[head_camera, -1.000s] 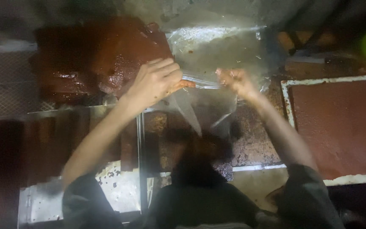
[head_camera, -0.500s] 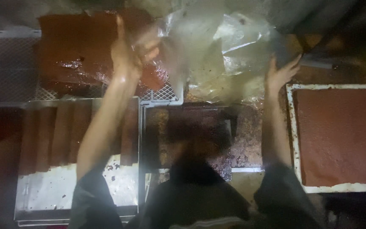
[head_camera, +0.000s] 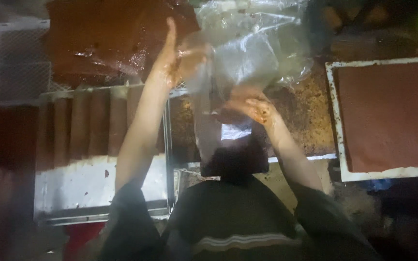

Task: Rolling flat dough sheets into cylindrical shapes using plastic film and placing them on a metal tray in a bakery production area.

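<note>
My left hand [head_camera: 172,58] is raised with fingers stretched upward, smeared with brown paste, touching the edge of a clear plastic sheet [head_camera: 247,53]. My right hand [head_camera: 250,104] is lower, fingers curled on the same plastic sheet, pinching its lower part. The sheet hangs crumpled between both hands above a brown-stained work surface. Behind the left hand lies a glossy reddish-brown slab of paste [head_camera: 107,38].
A metal tray [head_camera: 97,188] at the left holds several brown rolled pieces [head_camera: 88,125]. A white-rimmed tray [head_camera: 337,145] at the right carries a flat brown sheet [head_camera: 393,111]. A wire mesh rack [head_camera: 6,63] sits at far left.
Both hands were together pulling plastic, then rose apart; now the right hand has come down and grips the sheet while the left stays raised against it.
</note>
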